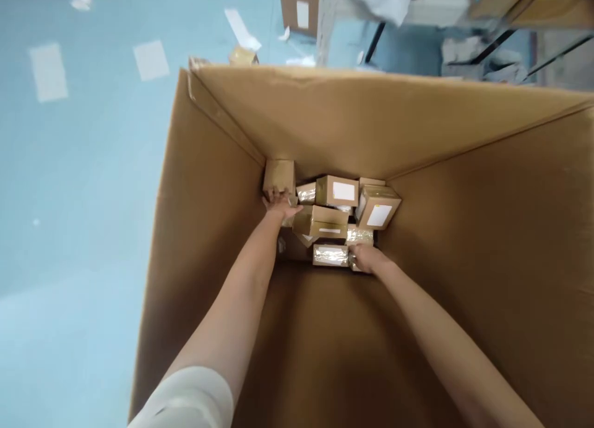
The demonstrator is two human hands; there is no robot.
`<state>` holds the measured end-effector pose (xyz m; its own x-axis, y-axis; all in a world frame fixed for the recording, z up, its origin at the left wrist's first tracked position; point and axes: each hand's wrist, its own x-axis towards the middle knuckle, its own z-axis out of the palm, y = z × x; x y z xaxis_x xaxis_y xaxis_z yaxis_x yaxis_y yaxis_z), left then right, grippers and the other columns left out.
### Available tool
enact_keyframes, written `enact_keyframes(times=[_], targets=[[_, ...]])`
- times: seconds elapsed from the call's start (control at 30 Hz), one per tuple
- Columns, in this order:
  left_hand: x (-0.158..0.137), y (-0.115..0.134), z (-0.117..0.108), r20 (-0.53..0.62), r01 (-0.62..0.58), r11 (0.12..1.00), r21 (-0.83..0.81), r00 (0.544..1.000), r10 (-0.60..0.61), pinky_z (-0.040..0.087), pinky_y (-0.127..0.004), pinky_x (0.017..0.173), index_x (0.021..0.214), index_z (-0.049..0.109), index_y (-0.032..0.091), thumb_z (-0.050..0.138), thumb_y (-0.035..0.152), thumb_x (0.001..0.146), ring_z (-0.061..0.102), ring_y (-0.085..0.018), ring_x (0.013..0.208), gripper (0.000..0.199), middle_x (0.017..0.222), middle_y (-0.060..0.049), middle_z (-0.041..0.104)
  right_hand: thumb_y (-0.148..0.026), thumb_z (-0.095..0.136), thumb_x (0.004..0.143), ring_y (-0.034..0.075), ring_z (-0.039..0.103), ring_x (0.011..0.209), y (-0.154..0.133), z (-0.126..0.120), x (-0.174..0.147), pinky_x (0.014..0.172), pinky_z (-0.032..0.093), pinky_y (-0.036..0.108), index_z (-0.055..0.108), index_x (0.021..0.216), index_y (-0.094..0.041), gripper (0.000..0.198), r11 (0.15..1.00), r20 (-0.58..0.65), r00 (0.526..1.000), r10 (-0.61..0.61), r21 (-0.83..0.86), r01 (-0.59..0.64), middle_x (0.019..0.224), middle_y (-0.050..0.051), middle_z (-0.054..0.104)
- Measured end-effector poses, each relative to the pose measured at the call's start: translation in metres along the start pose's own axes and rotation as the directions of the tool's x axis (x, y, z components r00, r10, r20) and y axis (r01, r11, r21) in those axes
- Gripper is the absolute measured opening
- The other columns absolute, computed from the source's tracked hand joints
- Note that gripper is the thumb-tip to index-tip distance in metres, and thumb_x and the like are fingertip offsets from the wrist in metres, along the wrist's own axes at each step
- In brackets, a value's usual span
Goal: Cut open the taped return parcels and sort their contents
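Both my arms reach down into a large, deep cardboard carton (pixel 297 112), where several small cardboard boxes lie at the bottom. In the far left corner, my left hand (pixel 281 205) has its fingers spread against a small plain box (pixel 279 173). Lower on the right, my right hand (pixel 367 258) has its fingers curled at the edge of a small taped box (pixel 353 264), which it mostly covers. Beside that box lies a shiny taped box (pixel 330 255). Above them are a tilted brown box (pixel 329 222) and labelled boxes, one of them (pixel 379 208) near the right wall.
The carton's tall walls surround my arms. Outside, paper sheets (pixel 151 60) lie on the light blue floor. A brown box (pixel 299 10) with a white label stands beyond the far rim. At the upper right is a shelf or table (pixel 445 7) with white packages.
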<state>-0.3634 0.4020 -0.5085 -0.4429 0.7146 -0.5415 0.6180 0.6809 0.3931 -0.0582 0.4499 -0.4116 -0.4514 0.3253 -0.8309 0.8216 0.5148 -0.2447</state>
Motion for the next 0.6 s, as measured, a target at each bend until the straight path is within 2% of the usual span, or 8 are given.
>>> enact_keyframes(times=[0.1, 0.2, 0.27, 0.37, 0.43, 0.5, 0.53, 0.6], targets=[[-0.030, -0.020, 0.038, -0.041, 0.004, 0.997, -0.083, 0.999, -0.007, 0.012, -0.065, 0.112, 0.142, 0.037, 0.023, 0.078, 0.056, 0.057, 0.011, -0.046, 0.143, 0.100, 0.159, -0.016, 0.003, -0.036, 0.069, 0.078, 0.030, 0.058, 0.117, -0.022, -0.016, 0.078, 0.097, 0.047, 0.041, 0.055, 0.128, -0.014, 0.057, 0.988, -0.064, 0.997, 0.031, 0.154, -0.021, 0.129, 0.020, 0.058], [-0.068, -0.035, 0.054, -0.098, -0.010, 0.992, -0.125, 0.995, -0.003, 0.017, -0.066, 0.111, 0.139, 0.041, 0.019, 0.074, 0.050, 0.065, 0.020, -0.046, 0.141, 0.088, 0.157, -0.020, 0.008, -0.045, 0.074, 0.072, 0.036, 0.027, 0.141, -0.078, -0.042, 0.150, 0.109, 0.036, 0.052, 0.025, 0.149, -0.021, 0.094, 0.965, -0.304, 0.951, 0.056, 0.262, 0.027, 0.157, 0.018, 0.017], [-0.081, -0.044, 0.059, -0.132, -0.070, 0.981, -0.182, 0.990, 0.047, 0.023, -0.059, 0.114, 0.130, 0.050, 0.016, 0.073, 0.045, 0.067, 0.023, -0.043, 0.141, 0.072, 0.155, -0.020, 0.014, -0.038, 0.083, 0.062, 0.040, 0.008, 0.145, -0.122, -0.051, 0.185, 0.109, 0.030, 0.061, 0.014, 0.152, -0.030, 0.113, 0.953, -0.399, 0.912, -0.091, 0.232, 0.196, 0.160, 0.011, -0.003], [-0.080, -0.053, 0.064, -0.225, -0.079, 0.938, -0.337, 0.974, 0.001, 0.032, -0.046, 0.113, 0.120, 0.055, 0.015, 0.069, 0.034, 0.072, 0.033, -0.035, 0.138, 0.054, 0.147, -0.019, 0.029, -0.025, 0.086, 0.057, 0.043, 0.009, 0.144, -0.165, -0.046, 0.215, 0.105, 0.029, 0.068, 0.017, 0.150, -0.036, 0.117, 0.937, -0.322, 0.907, -0.272, 0.124, 0.325, 0.160, 0.004, -0.012], [-0.071, -0.056, 0.067, -0.296, 0.068, 0.873, -0.483, 0.925, -0.236, 0.034, -0.046, 0.112, 0.127, 0.048, 0.015, 0.064, 0.032, 0.077, 0.041, -0.033, 0.133, 0.055, 0.141, -0.021, 0.036, -0.023, 0.084, 0.060, 0.044, 0.016, 0.142, -0.170, -0.033, 0.225, 0.105, 0.032, 0.067, 0.019, 0.151, -0.034, 0.113, 0.950, -0.302, 0.919, -0.253, 0.101, 0.294, 0.160, 0.004, -0.015], [-0.056, -0.057, 0.067, -0.289, 0.200, 0.758, -0.621, 0.840, -0.459, 0.035, -0.047, 0.110, 0.139, 0.033, 0.015, 0.062, 0.035, 0.081, 0.045, -0.032, 0.130, 0.068, 0.143, -0.023, 0.035, -0.028, 0.084, 0.062, 0.043, 0.018, 0.142, -0.158, -0.021, 0.228, 0.105, 0.036, 0.063, 0.016, 0.151, -0.032, 0.112, 0.955, -0.335, 0.914, -0.229, 0.104, 0.278, 0.159, 0.005, -0.020], [-0.047, -0.058, 0.066, -0.270, 0.217, 0.718, -0.662, 0.824, -0.498, 0.036, -0.046, 0.110, 0.143, 0.025, 0.016, 0.063, 0.037, 0.081, 0.045, -0.031, 0.130, 0.075, 0.146, -0.022, 0.032, -0.030, 0.084, 0.061, 0.043, 0.018, 0.142, -0.148, -0.018, 0.228, 0.106, 0.036, 0.061, 0.015, 0.152, -0.031, 0.113, 0.955, -0.345, 0.912, -0.223, 0.110, 0.275, 0.158, 0.006, -0.022], [-0.028, -0.057, 0.062, -0.243, 0.157, 0.703, -0.694, 0.868, -0.433, 0.037, -0.043, 0.109, 0.145, 0.021, 0.020, 0.066, 0.038, 0.079, 0.043, -0.029, 0.132, 0.083, 0.149, -0.019, 0.031, -0.033, 0.085, 0.059, 0.044, 0.014, 0.143, -0.129, -0.019, 0.221, 0.106, 0.035, 0.062, 0.015, 0.152, -0.029, 0.117, 0.962, -0.334, 0.923, -0.190, 0.122, 0.242, 0.159, 0.008, -0.020]])
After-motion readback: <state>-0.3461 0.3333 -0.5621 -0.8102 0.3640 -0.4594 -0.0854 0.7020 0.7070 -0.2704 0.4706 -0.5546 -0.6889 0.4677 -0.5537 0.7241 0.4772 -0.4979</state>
